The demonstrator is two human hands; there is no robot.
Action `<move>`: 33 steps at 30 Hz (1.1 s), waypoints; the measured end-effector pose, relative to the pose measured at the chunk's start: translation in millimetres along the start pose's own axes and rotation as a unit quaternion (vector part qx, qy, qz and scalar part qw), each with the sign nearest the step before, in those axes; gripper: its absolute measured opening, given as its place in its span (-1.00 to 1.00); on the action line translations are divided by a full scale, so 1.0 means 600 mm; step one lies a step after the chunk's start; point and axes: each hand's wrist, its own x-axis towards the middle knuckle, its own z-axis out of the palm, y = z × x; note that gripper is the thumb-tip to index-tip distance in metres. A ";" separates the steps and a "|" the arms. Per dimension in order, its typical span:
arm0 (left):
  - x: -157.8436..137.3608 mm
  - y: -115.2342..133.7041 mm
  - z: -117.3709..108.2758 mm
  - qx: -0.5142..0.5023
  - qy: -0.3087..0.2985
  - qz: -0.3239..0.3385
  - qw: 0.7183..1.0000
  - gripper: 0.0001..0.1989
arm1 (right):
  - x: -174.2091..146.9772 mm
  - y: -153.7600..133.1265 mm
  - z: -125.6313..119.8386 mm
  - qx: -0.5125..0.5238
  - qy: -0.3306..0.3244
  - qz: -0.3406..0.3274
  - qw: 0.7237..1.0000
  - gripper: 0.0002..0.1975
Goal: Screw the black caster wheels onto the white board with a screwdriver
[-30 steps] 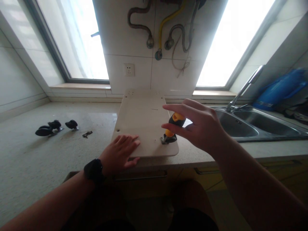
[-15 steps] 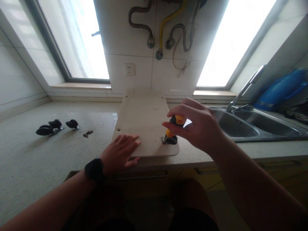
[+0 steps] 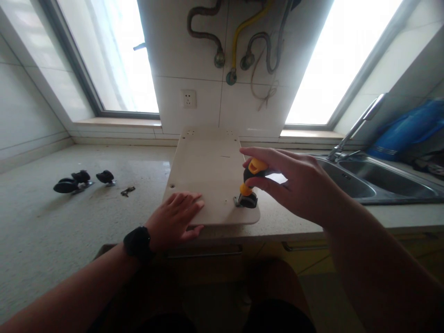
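A cream board [image 3: 204, 162] lies flat on the counter, its near edge close to the counter's front. My left hand [image 3: 178, 215] rests on its near left part, fingers stretched out and thumb at the front edge. My right hand [image 3: 291, 180] grips a yellow and black screwdriver [image 3: 255, 171] by the handle, thumb below and fingers above. The screwdriver points down at a black caster wheel [image 3: 248, 200] with a metal plate at the board's near right corner. Its tip and any screw there are hidden.
Several loose black casters [image 3: 65, 185] sit on the left of the counter, with a small pile of screws [image 3: 127, 191] beside them. A double steel sink [image 3: 350, 178] with a faucet [image 3: 357, 125] is on the right. Hoses [image 3: 236, 41] hang on the wall.
My right hand has turned on the screwdriver handle, its fingers now straighter and reaching forward. My left hand stays on the board. The view has shifted slightly.
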 end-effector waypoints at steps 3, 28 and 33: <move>0.001 0.000 0.000 -0.009 0.005 0.001 1.000 -0.56 | -0.001 -0.007 0.005 -0.061 0.045 -0.003 0.997 -0.71; -0.001 0.001 0.000 -0.007 -0.004 -0.006 1.000 -0.56 | -0.007 -0.002 0.010 -0.065 0.026 -0.014 0.997 -0.72; -0.002 0.001 0.000 0.000 -0.002 -0.003 1.000 -0.56 | -0.009 -0.003 0.009 -0.010 -0.027 -0.025 0.999 -0.63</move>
